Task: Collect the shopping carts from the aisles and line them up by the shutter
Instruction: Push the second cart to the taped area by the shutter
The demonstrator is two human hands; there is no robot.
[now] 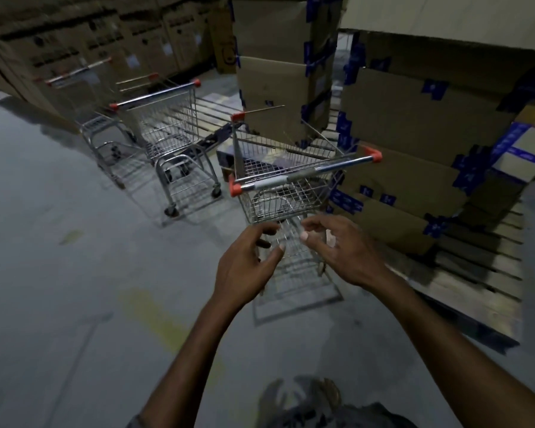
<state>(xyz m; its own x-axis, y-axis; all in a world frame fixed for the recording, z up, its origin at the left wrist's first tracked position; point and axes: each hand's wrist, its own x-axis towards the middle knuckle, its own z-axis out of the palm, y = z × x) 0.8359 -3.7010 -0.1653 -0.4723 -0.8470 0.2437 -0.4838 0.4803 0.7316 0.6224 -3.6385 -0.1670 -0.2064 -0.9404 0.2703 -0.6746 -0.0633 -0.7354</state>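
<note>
I stand on a grey concrete floor [59,288] with a faded yellow mark [155,313] in a dim storeroom. Brown boxes [105,35] line the back wall. On my right, blue-taped cartons [414,134] are stacked on a wooden pallet [476,273]. A narrower box stack [278,72] rises ahead.

The nearest cart [278,208] is right in front of me, beside the pallet, its red-capped handle [303,176] towards me. I cannot tell what lies in its wire basket. A second cart [167,128] stands to the left, with more blurred carts behind it.

My left hand [244,264] and right hand [343,251] hover close together, just short of the handle. The fingers are loosely spread and half curled, gripping nothing.
</note>
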